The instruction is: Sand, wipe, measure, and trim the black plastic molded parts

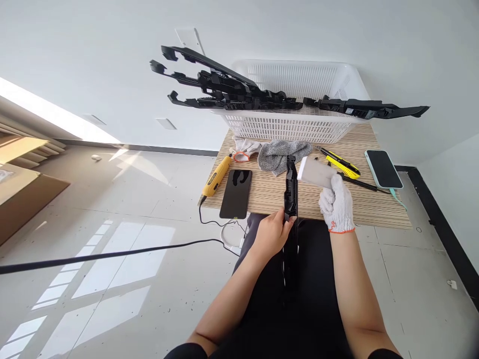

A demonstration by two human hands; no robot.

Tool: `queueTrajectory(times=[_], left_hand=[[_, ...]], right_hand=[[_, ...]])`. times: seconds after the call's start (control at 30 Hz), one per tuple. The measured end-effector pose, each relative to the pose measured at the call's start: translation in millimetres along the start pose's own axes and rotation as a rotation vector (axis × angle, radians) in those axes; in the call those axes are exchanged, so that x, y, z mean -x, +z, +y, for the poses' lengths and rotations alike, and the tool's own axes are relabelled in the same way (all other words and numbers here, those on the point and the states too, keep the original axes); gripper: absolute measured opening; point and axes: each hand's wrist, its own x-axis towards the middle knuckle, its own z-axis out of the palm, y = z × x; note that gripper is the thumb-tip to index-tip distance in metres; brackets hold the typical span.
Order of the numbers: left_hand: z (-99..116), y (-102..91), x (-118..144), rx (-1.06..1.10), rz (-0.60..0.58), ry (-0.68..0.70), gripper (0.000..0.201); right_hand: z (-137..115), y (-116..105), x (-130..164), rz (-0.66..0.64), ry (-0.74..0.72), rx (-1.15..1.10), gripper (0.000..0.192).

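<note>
Pinching a long black plastic trim strip (290, 199), the bare left hand (272, 233) holds it upright over the desk (269, 192) edge. Gloved, the right hand (337, 207) clasps a white sanding block (315, 172) just beside it. Nearby lie a phone (236, 193), yellow rotary tool (217, 175), grey cloth (280, 152), and yellow utility knife (342, 163); behind, a white basket (299, 99) carries more strips.

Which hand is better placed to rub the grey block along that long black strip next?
Probably the right hand: gloved, it already holds the grey block beside the black strip's upper end. The bare left hand is busy gripping the strip at the table edge.
</note>
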Motion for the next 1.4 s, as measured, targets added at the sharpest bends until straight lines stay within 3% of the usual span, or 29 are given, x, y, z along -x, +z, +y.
queueTrajectory(times=[0.07, 0.23, 0.4, 0.53, 0.7, 0.77, 0.83, 0.97, 1.1, 1.27, 1.4], left_hand=[[-0.2, 0.3, -0.2, 0.009, 0.000, 0.005, 0.026], [-0.4, 0.1, 0.3, 0.018, 0.015, 0.012, 0.026], [-1.0, 0.1, 0.8, 0.037, 0.024, 0.025, 0.026], [-0.6, -0.3, -0.2, 0.037, 0.021, 0.021, 0.025], [-0.1, -0.5, 0.3, 0.045, 0.027, 0.006, 0.026], [-0.1, -0.5, 0.9, 0.064, 0.040, 0.003, 0.025], [-0.1, -0.1, 1.3, 0.079, 0.047, 0.011, 0.024], [0.3, 1.1, 0.9, 0.063, 0.049, 0.009, 0.024], [1.2, 0.9, 0.4, 0.061, 0.056, 0.019, 0.027], [2.0, -0.7, 0.4, 0.069, 0.058, 0.033, 0.025], [1.8, -0.2, 0.5, 0.054, 0.051, 0.030, 0.026]], right_hand=[[0.8, 0.0, 0.0, -0.053, 0.021, 0.014, 0.049], [-0.2, -1.0, 0.0, 0.099, -0.046, -0.033, 0.048], [-7.2, -9.4, 1.8, -0.085, -0.080, -0.047, 0.030], [-5.6, -7.7, 5.3, -0.158, -0.065, -0.089, 0.038], [4.4, 6.0, 3.9, -0.065, -0.113, 0.078, 0.035], [5.5, 7.5, 0.7, 0.062, -0.191, 0.005, 0.032], [5.2, 6.1, -1.7, 0.105, -0.206, -0.070, 0.030], [6.4, 4.4, -1.6, -0.100, -0.104, 0.061, 0.033], [8.7, 8.1, 0.0, 0.046, -0.205, 0.004, 0.034], [8.6, 9.5, -0.5, -0.104, -0.163, 0.047, 0.034], [8.4, 7.1, -4.1, 0.125, -0.268, -0.086, 0.033]])
